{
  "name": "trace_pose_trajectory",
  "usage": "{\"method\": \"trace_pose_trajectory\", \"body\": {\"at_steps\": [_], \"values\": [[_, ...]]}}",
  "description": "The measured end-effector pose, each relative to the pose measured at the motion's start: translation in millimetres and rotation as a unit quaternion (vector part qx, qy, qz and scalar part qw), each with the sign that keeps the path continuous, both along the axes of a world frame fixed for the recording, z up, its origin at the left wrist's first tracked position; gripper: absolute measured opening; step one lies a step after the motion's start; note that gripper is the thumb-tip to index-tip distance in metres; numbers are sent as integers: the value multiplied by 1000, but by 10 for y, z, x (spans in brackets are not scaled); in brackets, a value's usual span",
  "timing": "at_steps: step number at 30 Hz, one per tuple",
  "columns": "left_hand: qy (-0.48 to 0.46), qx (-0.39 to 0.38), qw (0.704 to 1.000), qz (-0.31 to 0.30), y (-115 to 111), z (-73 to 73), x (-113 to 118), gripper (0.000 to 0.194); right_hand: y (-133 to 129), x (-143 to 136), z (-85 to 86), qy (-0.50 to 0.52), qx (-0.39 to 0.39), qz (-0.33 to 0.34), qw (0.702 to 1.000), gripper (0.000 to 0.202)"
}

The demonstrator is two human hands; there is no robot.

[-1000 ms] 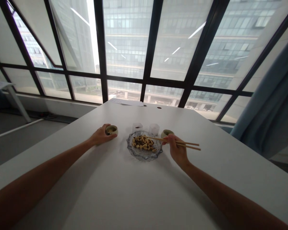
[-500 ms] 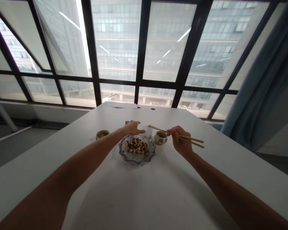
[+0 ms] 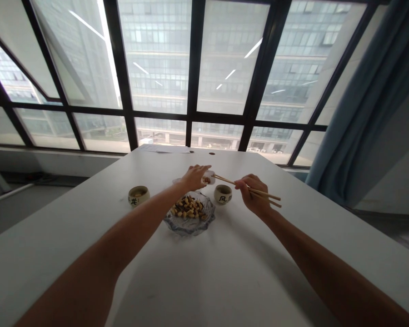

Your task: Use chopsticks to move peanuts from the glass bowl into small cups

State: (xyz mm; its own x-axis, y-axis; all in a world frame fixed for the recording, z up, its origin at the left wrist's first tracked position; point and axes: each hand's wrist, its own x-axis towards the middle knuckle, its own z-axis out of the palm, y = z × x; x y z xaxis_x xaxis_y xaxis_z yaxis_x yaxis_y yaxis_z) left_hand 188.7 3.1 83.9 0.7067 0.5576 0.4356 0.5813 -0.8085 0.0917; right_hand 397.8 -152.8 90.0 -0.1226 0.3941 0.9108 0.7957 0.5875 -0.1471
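My left hand (image 3: 195, 177) reaches over the far side of the glass dish, its thumb and fingers closed about a small clear cup (image 3: 209, 180). The cup is tipped toward me, and some brown pieces show in its mouth. In my right hand (image 3: 254, 193) is a pair of wooden chopsticks (image 3: 226, 180), their tips at the cup. Brown and yellowish nuts (image 3: 188, 206) lie in the scalloped glass dish (image 3: 184, 228) under my left wrist. A small pale cup with dark characters (image 3: 223, 194) stands between the dish and my right hand.
A second character-marked cup (image 3: 138, 195) stands left of my left forearm on the white table (image 3: 177, 281). Papers (image 3: 167, 149) and small dark discs (image 3: 211, 153) lie at the far end. Windows rise behind, with a blue curtain (image 3: 347, 109) at the right.
My left hand has closed on the clear cup and tilted it, so its contents now show. The chopstick tips have come to the cup. The view has shifted slightly to the right.
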Motion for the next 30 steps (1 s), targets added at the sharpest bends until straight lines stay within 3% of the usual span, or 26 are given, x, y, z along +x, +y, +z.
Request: {"method": "trace_pose_trajectory", "body": {"at_steps": [5,9,13,16,21,25,30], "values": [[-28,-5,999,-24,-13,24,-42,84,40,-14,-54,-21,8,6,1000,39],[-47,-54,997,-42,3,13,-43,84,68,-69,-98,-37,-71,12,997,40],[-21,-133,991,15,42,-15,-53,87,-12,-189,-55,104,-104,0,989,51],[15,-171,984,55,62,-24,-65,88,-105,-315,1,197,-143,37,969,57],[66,-198,975,77,37,32,-149,91,-202,-536,-20,181,-237,116,947,57],[73,-136,987,56,-36,103,-426,73,-229,-637,-116,105,-279,134,945,50],[13,-19,997,67,-212,87,-1122,50,-229,-697,-175,81,-291,130,944,47]]}}
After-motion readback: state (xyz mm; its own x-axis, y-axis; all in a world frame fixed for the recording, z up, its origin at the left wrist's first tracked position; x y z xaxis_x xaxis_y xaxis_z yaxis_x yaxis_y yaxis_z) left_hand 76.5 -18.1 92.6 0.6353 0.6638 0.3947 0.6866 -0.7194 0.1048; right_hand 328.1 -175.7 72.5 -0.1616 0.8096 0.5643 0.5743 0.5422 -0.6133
